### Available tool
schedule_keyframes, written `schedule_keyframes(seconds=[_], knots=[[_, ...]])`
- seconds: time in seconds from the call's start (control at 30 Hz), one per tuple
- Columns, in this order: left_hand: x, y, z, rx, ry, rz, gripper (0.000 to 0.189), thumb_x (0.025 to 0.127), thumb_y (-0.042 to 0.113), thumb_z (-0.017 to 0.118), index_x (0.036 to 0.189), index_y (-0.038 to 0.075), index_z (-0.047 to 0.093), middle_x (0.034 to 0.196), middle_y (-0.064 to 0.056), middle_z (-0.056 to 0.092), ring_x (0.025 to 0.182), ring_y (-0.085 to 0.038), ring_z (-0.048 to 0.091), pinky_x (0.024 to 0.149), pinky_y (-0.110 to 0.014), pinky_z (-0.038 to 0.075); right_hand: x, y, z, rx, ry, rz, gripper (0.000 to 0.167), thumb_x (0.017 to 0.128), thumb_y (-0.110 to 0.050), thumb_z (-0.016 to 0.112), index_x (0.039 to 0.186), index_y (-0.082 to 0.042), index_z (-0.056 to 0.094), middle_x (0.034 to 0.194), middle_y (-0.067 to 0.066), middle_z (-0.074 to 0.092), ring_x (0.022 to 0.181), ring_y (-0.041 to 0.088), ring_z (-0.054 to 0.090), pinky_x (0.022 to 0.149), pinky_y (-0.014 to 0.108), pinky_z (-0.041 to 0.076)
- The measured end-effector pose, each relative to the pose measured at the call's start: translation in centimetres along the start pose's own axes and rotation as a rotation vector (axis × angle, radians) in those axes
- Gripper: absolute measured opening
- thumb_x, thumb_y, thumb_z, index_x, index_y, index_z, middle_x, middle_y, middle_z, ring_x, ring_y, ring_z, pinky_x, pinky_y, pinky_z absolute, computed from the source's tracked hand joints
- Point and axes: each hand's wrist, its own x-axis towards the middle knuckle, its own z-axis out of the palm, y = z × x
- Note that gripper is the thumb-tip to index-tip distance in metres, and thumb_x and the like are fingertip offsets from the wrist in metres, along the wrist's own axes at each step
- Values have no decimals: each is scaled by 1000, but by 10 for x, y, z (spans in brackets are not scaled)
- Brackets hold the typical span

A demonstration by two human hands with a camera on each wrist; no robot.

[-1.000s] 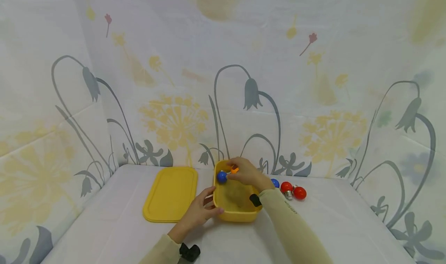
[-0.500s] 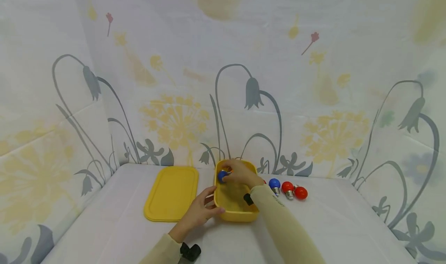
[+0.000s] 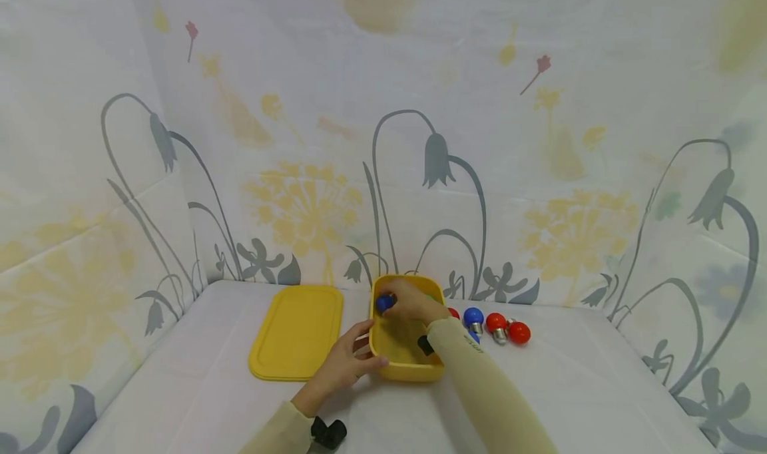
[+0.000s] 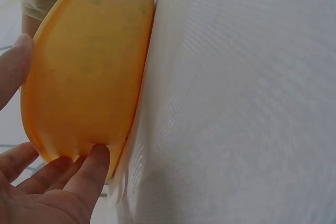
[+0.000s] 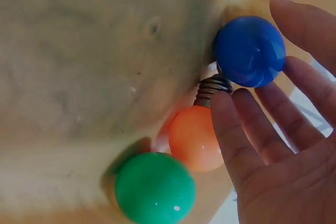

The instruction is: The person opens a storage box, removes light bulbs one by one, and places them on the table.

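A yellow plastic box point(image 3: 413, 372) stands on the table. My left hand point(image 3: 341, 361) is at its near left corner; in the left wrist view the fingertips press the box wall point(image 4: 89, 61) and the thumb lies by the rim. Inside the box, my right hand point(image 3: 410, 301) is over the far left part. The right wrist view has its fingers point(image 5: 236, 148) loosely extended beside a blue bulb point(image 5: 251, 51) and an orange bulb point(image 5: 191, 137) with a metal screw base. A green bulb point(image 5: 156, 190) lies next to the orange one. Head view: the right hand hides the orange bulb.
To the left of the box lies a flat yellow lid point(image 3: 296, 331). On the right, a blue bulb point(image 3: 473, 316), a red bulb point(image 3: 496, 322) and another red bulb point(image 3: 518, 333) lie on the white cloth, with others partly behind the right sleeve. A patterned cloth hangs behind.
My right hand has gone lower and slightly left in the box. The orange bulb it held earlier now rests by the blue one, fingers loosened. My left hand keeps its place.
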Motion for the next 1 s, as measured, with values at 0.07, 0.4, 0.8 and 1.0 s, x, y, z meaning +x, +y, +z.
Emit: schedule_keyframes(seconds=[0.07,0.4,0.8,1.0], knots=[[0,-1,0,-1,0,4,83,84,17,75,148,-3,26,148,-27,28,133,-41,37,100,-38,45,0,0,0,-11,-13,20,29,80,-7,77,108,-9,68,104,4,63,98,22,55,99,41,45],[0,-4,0,9,2,29,83,84,17,75,147,-3,26,148,-28,28,133,-41,37,100,-37,45,-3,-1,2,-18,-49,74,31,79,-10,79,107,-8,65,104,4,58,96,20,51,93,37,48],[-1,-5,1,12,-3,30,85,83,20,76,147,-4,25,148,-28,28,132,-41,37,100,-36,45,-7,-1,4,14,-48,136,31,78,-12,79,106,-12,64,103,2,53,94,19,49,93,39,48],[-1,-3,1,19,7,16,84,83,19,76,147,-4,26,148,-28,28,132,-42,38,100,-38,45,-8,-4,-4,46,-37,101,32,78,-10,79,107,-10,65,102,2,60,92,19,54,92,38,49]])
